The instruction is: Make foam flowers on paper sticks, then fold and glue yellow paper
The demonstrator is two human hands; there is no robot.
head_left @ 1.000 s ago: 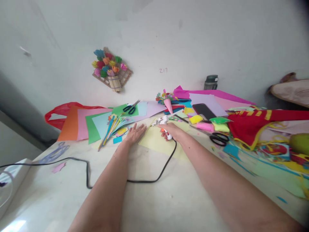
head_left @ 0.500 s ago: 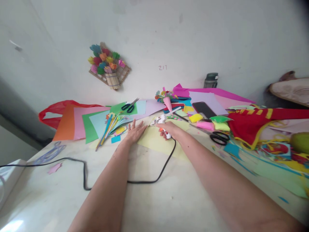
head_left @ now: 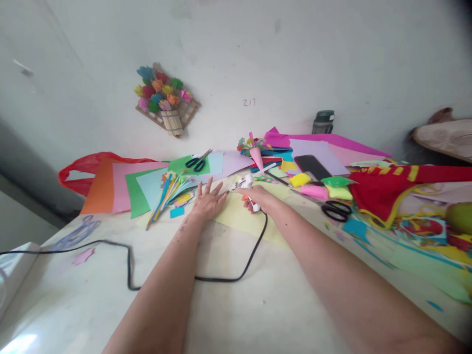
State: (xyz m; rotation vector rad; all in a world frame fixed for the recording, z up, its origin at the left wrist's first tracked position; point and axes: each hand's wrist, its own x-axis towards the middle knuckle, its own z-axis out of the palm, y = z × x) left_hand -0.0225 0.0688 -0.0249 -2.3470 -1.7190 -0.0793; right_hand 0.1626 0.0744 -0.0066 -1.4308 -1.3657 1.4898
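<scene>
A white glue gun (head_left: 246, 184) with a black cord is gripped in my right hand (head_left: 258, 197), its nozzle pointing left over a pale yellow sheet (head_left: 243, 221). A white glue stick (head_left: 268, 168) sticks out behind it. My left hand (head_left: 209, 200) lies with spread fingers at the left edge of the yellow sheet, just left of the nozzle, and holds nothing. Left of that hand lie thin coloured paper strips (head_left: 162, 199) and a small blue paper piece (head_left: 177, 212).
The black cord (head_left: 221, 280) crosses the table under my left forearm. Scissors lie at the back (head_left: 198, 162) and at the right (head_left: 336, 210). A phone (head_left: 312, 167), clay packets (head_left: 314, 191), a red cloth (head_left: 383, 189) and a paper bouquet (head_left: 255, 155) stand or lie around.
My left hand has shifted very slightly right, its fingers a little more spread. The glue gun in my right hand has hardly moved.
</scene>
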